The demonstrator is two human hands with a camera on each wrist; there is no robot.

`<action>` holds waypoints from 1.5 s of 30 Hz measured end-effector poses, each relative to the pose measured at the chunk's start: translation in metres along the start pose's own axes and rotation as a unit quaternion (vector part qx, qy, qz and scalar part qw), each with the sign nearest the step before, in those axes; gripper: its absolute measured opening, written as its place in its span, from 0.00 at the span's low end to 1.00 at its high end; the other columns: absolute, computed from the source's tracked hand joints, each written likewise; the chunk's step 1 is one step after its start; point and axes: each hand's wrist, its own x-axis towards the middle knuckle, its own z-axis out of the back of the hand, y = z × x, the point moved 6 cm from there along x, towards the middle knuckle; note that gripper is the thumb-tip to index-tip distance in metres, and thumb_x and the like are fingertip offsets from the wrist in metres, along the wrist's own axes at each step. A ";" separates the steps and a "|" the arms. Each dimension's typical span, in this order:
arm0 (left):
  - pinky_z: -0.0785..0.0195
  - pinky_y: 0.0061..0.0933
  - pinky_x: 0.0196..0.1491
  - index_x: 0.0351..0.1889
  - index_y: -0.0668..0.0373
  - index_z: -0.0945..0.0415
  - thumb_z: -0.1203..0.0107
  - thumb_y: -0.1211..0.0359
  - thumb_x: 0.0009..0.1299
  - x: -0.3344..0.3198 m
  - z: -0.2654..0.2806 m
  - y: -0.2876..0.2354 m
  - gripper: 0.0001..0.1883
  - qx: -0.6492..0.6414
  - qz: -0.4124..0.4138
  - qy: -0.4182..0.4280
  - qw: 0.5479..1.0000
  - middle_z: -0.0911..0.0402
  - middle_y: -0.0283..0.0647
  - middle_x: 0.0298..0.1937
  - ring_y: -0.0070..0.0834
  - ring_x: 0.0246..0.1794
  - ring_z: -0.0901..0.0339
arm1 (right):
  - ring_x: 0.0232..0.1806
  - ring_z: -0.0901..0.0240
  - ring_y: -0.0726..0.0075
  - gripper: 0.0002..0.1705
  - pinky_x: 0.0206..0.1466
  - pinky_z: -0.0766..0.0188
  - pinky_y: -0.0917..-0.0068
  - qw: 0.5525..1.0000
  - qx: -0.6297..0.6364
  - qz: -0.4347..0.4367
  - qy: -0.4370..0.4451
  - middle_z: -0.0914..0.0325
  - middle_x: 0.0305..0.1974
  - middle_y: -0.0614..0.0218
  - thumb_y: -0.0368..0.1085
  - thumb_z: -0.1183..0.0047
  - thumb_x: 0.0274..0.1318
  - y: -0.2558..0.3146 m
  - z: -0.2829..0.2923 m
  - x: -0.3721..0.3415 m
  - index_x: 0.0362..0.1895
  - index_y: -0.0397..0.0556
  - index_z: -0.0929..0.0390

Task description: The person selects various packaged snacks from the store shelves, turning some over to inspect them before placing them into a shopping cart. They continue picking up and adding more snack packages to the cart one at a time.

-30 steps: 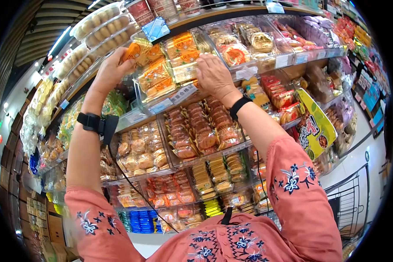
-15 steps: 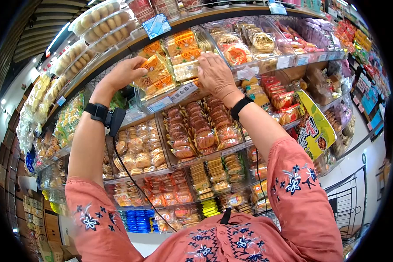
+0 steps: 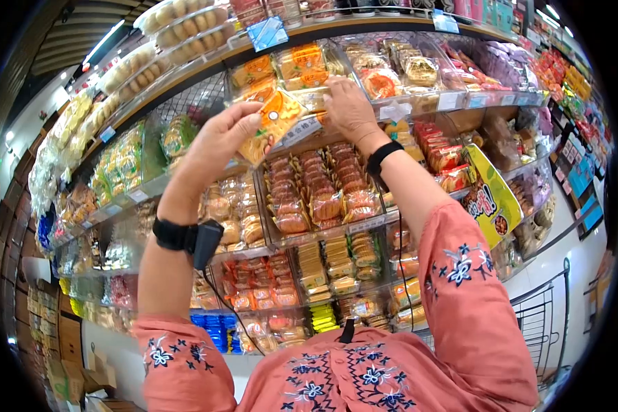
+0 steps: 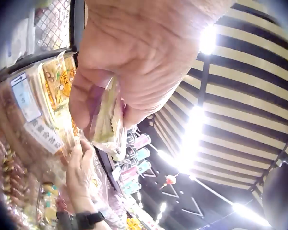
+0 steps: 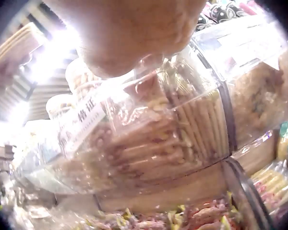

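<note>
In the head view the left hand (image 3: 221, 141) pinches an orange-and-clear snack packet (image 3: 273, 123) between thumb and fingers, held tilted in front of the upper clear bin. The left wrist view shows that packet (image 4: 108, 120) edge-on under the left hand (image 4: 139, 52). The right hand (image 3: 350, 110) lies at the right part of the same bin, its fingertips on a pale packet (image 3: 310, 98). More orange packets (image 3: 302, 63) lie behind in the bin. Seen from the right wrist, the right hand (image 5: 129, 33) is above the clear bin wall (image 5: 134, 158); its fingertips are hidden there.
Below are bins of brown packed snacks (image 3: 312, 192) and round biscuits (image 3: 230, 206). A blue price card (image 3: 268, 33) hangs above the bin. Stacked trays (image 3: 185, 20) stand at the upper left, a green-yellow sign (image 3: 491, 199) at the right, and a wire cart (image 3: 539, 323) at the lower right.
The left hand has drawn one orange packet out of the bin, down and toward the person, turning it. The right hand has stayed at the bin. The head view has shifted slightly.
</note>
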 end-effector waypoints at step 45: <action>0.33 0.15 0.25 0.55 0.60 0.26 0.44 0.56 0.77 -0.210 -0.021 0.011 0.18 -0.116 0.151 -0.124 0.974 0.20 0.30 0.32 0.13 0.28 0.22 | 0.39 0.15 0.67 0.20 0.40 0.17 0.70 0.492 0.682 -0.375 0.390 0.18 0.48 0.59 0.43 0.50 0.73 0.209 0.104 -0.088 0.60 0.43 0.29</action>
